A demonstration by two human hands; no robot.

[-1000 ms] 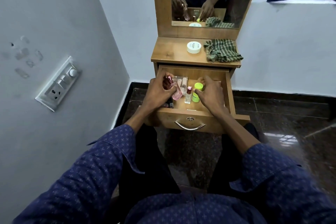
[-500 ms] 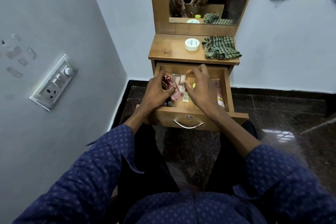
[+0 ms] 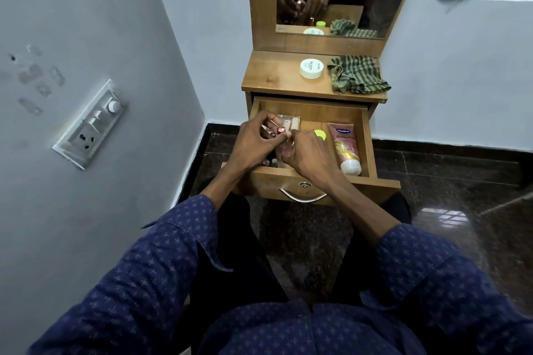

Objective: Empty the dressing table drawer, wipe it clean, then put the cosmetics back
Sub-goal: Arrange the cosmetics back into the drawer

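Head view is showing both hands working inside the open drawer [image 3: 310, 112] of the dressing table [image 3: 277, 75]. Left hand [image 3: 253, 140] is curling round a small pink bottle [image 3: 274, 133], fingers pinching near its cap. Right hand [image 3: 310, 153] is closing over a small clear bottle [image 3: 288, 150] just beside that grip, touching the left fingertips; how firmly it is holding, cannot tell. Beyond the two grips a flat clear case of small tubes [image 3: 289, 123] is lying against the drawer's back; to the right of the right hand a green-lidded pot [image 3: 319, 134] is peeking out, and further right a pink tube [image 3: 346, 147] is lying flat with its white cap toward the drawer front. Nearer than the left grip, two dark bottle caps [image 3: 269, 163] are standing at the front wall. On the tabletop a white jar [image 3: 311, 68] and a striped cloth [image 3: 359, 75] are sitting apart. Judging: the bottles are looking light, hard, smooth and probably glass, so breakable and slippery; taking them round the body below the cap seems safest. The tube is looking soft; gripping mid-body should work.
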